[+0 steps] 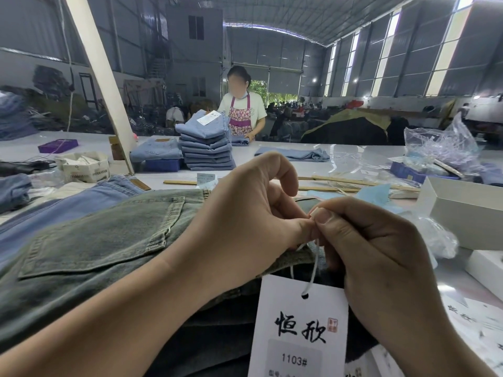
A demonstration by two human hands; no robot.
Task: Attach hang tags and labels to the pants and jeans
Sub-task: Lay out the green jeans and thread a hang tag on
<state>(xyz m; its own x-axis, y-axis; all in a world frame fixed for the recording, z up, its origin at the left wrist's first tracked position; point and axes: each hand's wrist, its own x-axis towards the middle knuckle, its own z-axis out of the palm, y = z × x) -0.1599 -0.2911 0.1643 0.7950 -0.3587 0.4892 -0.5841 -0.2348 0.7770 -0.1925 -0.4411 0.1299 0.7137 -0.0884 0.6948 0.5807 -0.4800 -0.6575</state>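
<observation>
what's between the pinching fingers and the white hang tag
In the head view, a thin white string runs from the pinched fingertips down to the hole in the hang tag.

Faded grey-green jeans (103, 240) spread flat, back pocket up, beneath the left hand (245, 213). White hang tag (299, 327) printed with black characters and "1103#", dangling on white string (314, 268) pinched where both hands' fingertips meet, just below the right hand (375, 254).

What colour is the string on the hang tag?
White string, seen in the head view.
</observation>
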